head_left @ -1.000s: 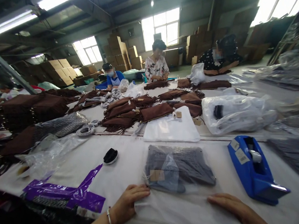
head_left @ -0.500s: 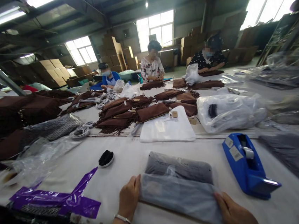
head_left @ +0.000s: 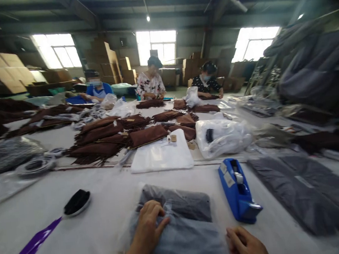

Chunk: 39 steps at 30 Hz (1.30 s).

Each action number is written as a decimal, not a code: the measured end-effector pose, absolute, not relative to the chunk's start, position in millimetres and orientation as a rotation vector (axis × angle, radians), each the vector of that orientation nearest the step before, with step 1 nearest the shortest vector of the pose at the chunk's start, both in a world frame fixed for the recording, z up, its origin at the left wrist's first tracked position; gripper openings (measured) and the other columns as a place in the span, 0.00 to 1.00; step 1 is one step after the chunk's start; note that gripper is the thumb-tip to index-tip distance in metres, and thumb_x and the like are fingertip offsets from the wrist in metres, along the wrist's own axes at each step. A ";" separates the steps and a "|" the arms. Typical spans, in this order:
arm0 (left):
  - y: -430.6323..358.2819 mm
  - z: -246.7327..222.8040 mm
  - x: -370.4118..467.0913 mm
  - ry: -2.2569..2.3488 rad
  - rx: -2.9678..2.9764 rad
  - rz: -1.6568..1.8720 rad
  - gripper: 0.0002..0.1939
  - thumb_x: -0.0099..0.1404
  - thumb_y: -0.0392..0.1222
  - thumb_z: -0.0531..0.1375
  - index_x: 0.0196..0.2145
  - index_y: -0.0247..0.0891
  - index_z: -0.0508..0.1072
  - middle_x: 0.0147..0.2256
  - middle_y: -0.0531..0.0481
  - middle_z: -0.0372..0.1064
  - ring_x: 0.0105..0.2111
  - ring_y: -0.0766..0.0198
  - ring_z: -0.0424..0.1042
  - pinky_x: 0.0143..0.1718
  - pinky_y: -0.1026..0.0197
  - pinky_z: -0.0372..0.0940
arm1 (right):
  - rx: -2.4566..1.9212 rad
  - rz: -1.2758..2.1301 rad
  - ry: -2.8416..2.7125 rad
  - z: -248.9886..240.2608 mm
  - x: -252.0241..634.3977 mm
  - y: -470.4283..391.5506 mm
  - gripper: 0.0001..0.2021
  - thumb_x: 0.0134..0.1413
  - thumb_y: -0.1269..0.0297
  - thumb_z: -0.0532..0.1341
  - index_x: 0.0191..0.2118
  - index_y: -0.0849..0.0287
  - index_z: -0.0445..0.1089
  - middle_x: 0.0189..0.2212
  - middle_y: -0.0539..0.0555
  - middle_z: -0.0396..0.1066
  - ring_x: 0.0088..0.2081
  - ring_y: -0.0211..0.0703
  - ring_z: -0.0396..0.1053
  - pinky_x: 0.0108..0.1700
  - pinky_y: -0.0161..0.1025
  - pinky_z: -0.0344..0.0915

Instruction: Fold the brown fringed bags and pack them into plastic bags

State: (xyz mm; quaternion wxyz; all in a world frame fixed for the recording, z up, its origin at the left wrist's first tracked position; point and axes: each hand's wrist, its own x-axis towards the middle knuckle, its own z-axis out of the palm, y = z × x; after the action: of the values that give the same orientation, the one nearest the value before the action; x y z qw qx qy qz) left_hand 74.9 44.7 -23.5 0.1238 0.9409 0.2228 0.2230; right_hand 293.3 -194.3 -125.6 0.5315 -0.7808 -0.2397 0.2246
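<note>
A clear plastic bag (head_left: 186,237) lies on the table in front of me, with a folded dark grey fabric item (head_left: 186,205) inside. My left hand (head_left: 149,226), a bracelet at its wrist, rests on top of the bag's left part, thumb apart from loosely bent fingers. Close by the bag's right edge, my right hand (head_left: 248,245) is closed with its fingers curled in. Whether it pinches the bag's thin edge is hidden. A blue tape dispenser (head_left: 238,192) stands just beyond my right hand.
Dark grey fabric (head_left: 304,186) lies flat at the right. Ahead are white plastic bags (head_left: 162,155), a bulging clear bag (head_left: 224,137) and brown fringed pieces (head_left: 98,139). A black-and-white round object (head_left: 77,202) and purple tape (head_left: 31,248) sit left. Several people work across the table.
My left hand has moved from the bag's left edge onto its top. My right hand's fingers have curled in at the right edge. The view has turned to the right.
</note>
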 end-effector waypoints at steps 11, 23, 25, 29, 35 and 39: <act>66.2 -41.7 70.6 0.556 2.767 0.728 0.10 0.61 0.48 0.61 0.32 0.40 0.67 0.39 0.48 0.66 0.45 0.53 0.64 0.46 0.52 0.60 | -1.637 0.340 -0.191 -73.0 371.3 -203.5 0.24 0.47 0.42 0.56 0.37 0.57 0.75 0.46 0.55 0.71 0.51 0.50 0.64 0.52 0.44 0.61; 62.2 -37.7 70.4 0.552 2.780 0.769 0.10 0.61 0.48 0.61 0.31 0.40 0.68 0.37 0.48 0.67 0.43 0.54 0.65 0.45 0.54 0.61 | -1.851 0.005 -0.242 -95.3 360.7 -223.0 0.26 0.42 0.39 0.57 0.34 0.59 0.74 0.46 0.59 0.70 0.54 0.56 0.59 0.60 0.51 0.47; 61.6 -36.0 70.7 0.544 2.779 0.779 0.09 0.61 0.47 0.61 0.31 0.40 0.68 0.37 0.48 0.67 0.43 0.55 0.66 0.45 0.54 0.62 | -1.801 0.101 -0.285 -82.4 366.1 -214.2 0.27 0.51 0.42 0.52 0.45 0.58 0.71 0.43 0.57 0.72 0.51 0.51 0.64 0.57 0.49 0.54; 60.3 -33.6 70.8 0.567 2.770 0.787 0.08 0.61 0.45 0.61 0.31 0.40 0.68 0.36 0.49 0.67 0.41 0.55 0.66 0.46 0.52 0.61 | -1.712 0.109 -0.332 -67.1 349.1 -203.3 0.31 0.53 0.45 0.54 0.59 0.56 0.56 0.37 0.53 0.74 0.52 0.47 0.64 0.55 0.45 0.57; 50.4 -27.2 67.8 0.647 2.694 0.738 0.07 0.59 0.41 0.63 0.33 0.40 0.67 0.37 0.51 0.67 0.43 0.56 0.65 0.56 0.43 0.51 | -1.905 0.079 -0.158 -89.9 325.7 -230.2 0.36 0.47 0.44 0.58 0.60 0.54 0.54 0.36 0.54 0.74 0.51 0.56 0.65 0.56 0.54 0.55; 46.8 -22.7 67.2 0.679 2.648 0.744 0.08 0.57 0.38 0.65 0.33 0.40 0.67 0.37 0.52 0.66 0.43 0.58 0.64 0.56 0.45 0.52 | -2.038 -0.065 -0.158 -93.9 335.0 -241.1 0.31 0.46 0.44 0.59 0.56 0.49 0.61 0.41 0.56 0.73 0.50 0.60 0.65 0.53 0.58 0.57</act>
State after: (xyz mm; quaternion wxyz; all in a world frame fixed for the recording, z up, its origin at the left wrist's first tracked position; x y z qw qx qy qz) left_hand 67.2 46.8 -22.7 0.1535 0.9236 0.2367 0.2596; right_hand 335.0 -241.1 -93.9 0.5210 -0.8505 -0.0661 -0.0271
